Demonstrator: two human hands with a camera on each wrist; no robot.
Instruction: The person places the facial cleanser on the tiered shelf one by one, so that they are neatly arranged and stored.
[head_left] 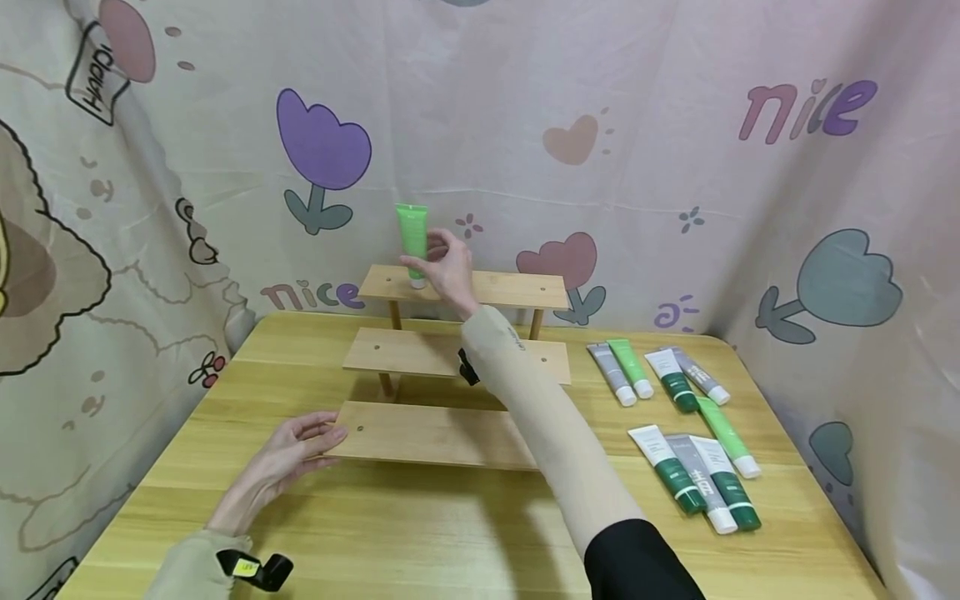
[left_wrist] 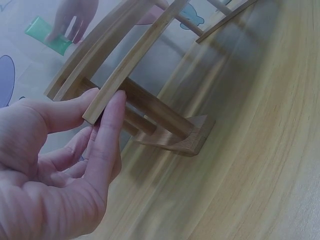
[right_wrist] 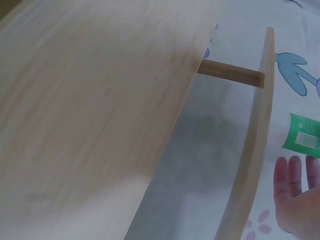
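A three-tier wooden stand (head_left: 442, 433) rises in steps on the table. With thumb and fingers, my left hand (head_left: 288, 450) pinches the left end of its lowest board, which also shows in the left wrist view between thumb and index finger (left_wrist: 111, 117). My right hand (head_left: 452, 271) holds a light green squeeze tube (head_left: 412, 229) upright, white cap down, over the left part of the top board (head_left: 510, 289). The cap overlaps that board in the head view. In the right wrist view the green tube (right_wrist: 301, 137) is partly cut off by the frame edge.
Several squeeze tubes lie on the right side of the wooden table (head_left: 300, 533): a green tube (head_left: 630, 367), a grey tube (head_left: 611, 373), a white-and-dark-green tube (head_left: 672, 379) and others. A printed curtain (head_left: 465, 108) hangs close behind the stand and along both sides.
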